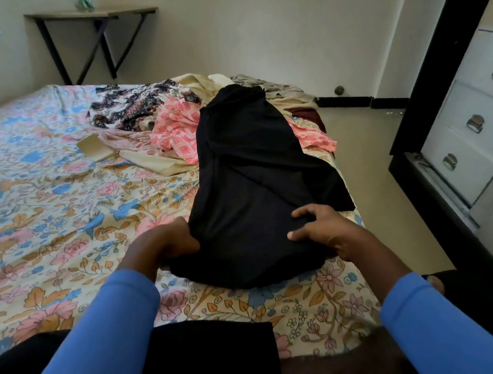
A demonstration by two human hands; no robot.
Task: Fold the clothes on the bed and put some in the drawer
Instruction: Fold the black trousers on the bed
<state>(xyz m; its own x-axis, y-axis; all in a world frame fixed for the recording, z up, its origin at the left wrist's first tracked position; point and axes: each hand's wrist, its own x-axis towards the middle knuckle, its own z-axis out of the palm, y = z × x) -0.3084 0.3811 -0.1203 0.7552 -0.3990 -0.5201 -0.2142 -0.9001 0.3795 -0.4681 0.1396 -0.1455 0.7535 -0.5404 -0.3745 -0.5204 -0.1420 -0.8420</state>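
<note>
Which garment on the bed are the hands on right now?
The black garment: the left hand and right hand both grip its near end. The pink patterned piece and dark floral piece lie unheld behind it.

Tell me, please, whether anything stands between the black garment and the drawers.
Nothing visible does: only bare floor separates the bed from the drawers. The left hand and right hand grip the black garment. The drawers are shut, though.

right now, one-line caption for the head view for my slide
Left hand and right hand grip a black garment on the bed, clothes pile behind.
</note>
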